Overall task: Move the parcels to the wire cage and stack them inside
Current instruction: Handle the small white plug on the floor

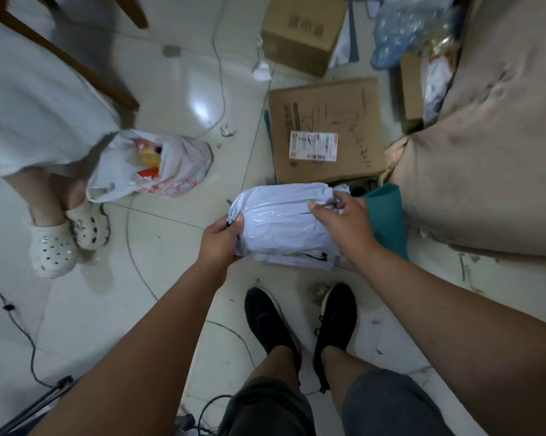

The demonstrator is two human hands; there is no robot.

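A white plastic mailer parcel point(281, 220) is held low over the tiled floor, in front of my feet. My left hand point(219, 240) grips its left end, thumb on top. My right hand point(344, 220) lies over its right end with fingers curled on the crumpled plastic. A flatter white parcel with a label point(300, 261) sits just beneath it. A flat cardboard box with a shipping label point(353, 121) lies on the floor beyond. No wire cage is in view.
Another person in white clogs point(64, 237) stands at the left beside a white shopping bag point(158, 165). A large tan sack point(485, 152) fills the right. A smaller cardboard box point(300, 29) and a bubble-wrap bundle point(403, 29) sit at the back. Cables cross the floor point(23, 335).
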